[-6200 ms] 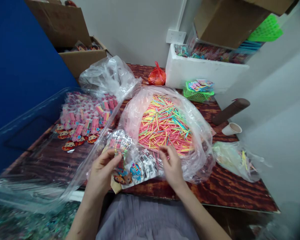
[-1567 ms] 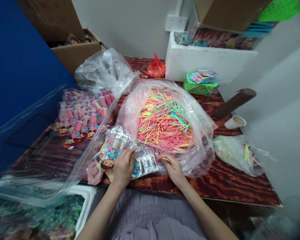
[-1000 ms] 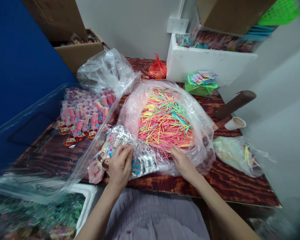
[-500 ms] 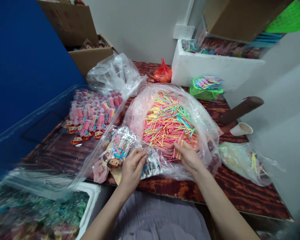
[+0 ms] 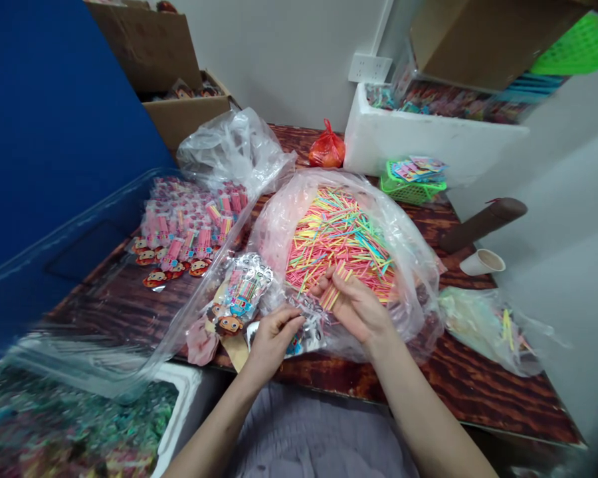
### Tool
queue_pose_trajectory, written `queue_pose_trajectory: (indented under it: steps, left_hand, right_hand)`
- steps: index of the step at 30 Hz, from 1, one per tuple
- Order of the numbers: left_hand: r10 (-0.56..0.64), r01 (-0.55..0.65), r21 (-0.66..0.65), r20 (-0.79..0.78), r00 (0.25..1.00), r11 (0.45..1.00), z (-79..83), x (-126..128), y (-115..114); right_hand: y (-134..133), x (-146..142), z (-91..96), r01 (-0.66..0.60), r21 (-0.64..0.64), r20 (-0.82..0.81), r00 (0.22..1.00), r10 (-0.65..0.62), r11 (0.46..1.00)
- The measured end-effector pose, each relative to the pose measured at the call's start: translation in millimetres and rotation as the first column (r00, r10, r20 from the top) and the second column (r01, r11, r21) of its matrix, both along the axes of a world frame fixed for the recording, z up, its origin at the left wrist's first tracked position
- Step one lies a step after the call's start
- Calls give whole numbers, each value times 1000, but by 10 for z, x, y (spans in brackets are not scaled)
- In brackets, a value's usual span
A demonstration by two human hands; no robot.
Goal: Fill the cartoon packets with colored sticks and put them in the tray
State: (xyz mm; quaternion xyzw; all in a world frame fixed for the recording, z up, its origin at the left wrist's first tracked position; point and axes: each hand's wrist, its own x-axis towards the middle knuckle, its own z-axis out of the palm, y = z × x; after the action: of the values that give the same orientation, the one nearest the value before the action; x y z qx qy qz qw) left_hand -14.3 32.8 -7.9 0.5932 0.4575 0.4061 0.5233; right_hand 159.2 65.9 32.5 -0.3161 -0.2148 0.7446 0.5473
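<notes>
As we watch the right hand (image 5: 361, 311): it clasps a stick bundle (image 5: 335, 291), centre.
Left hand (image 5: 270, 340): pinching, on what we can't tell.
Filled packets (image 5: 173, 252): heaped centre-left.
Loose sticks (image 5: 323, 239): plenty remain, mid-frame.

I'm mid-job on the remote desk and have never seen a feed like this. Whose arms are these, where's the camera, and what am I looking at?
No machine here: these are a person's two bare hands. Every picture comes from one camera worn on that person's head, looking forward and down.

On the dark wood-patterned table, an open plastic bag holds loose coloured sticks. To its left lies a heap of small packets; toward the back are a red bag and a green basket. A paper cup stands at the right.

The right hand holds a small bundle of pink and yellow sticks. The left hand is over printed silvery packaging; what its fingertips grip, if anything, is too small to tell.
</notes>
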Motion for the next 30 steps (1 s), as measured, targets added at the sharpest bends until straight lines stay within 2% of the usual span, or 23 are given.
queue_pose_trajectory:
  steps: [3,7,12,16,19,24,27,29,30]
  left_hand:
    - [-1,1,-4,14,1000,1000,-16,0,-2]
    - [17,-17,22,11,1000,1000,-50,3,-8]
    - [16,-16,49,-5,1000,999,-78,-19,-19]
    - [37,-38,34,4,999,999,-69,-33,-11]
    - [76,-76,7,48,996,997,-54,-33,-3]
    - [146,-141,-39,189,971,989,-58,-30,-9]
    - [196,-170,-122,250,948,978,-58,-35,-21]
    - [237,-195,-174,270,933,965,-37,-43,-25]
    - [247,-200,-189,274,929,961,-19,-53,-24]
  right_hand:
    - [-62,-17,-7,-41,27,90,995,39,999]
    - [-95,-109,59,-76,-15,140,987,78,997]
    - [-62,-172,131,-28,13,90,996,26,1000]
    - [-56,-202,117,-17,24,98,995,15,1000]
    - [-104,-225,95,-29,32,194,981,23,999]
    - [-212,-245,143,-145,100,408,908,93,984]
    - [-246,-284,191,-48,179,456,889,-39,983]
    - [-262,-331,199,8,254,536,831,-148,967]
    - [-271,-359,195,-7,288,595,785,-174,958]
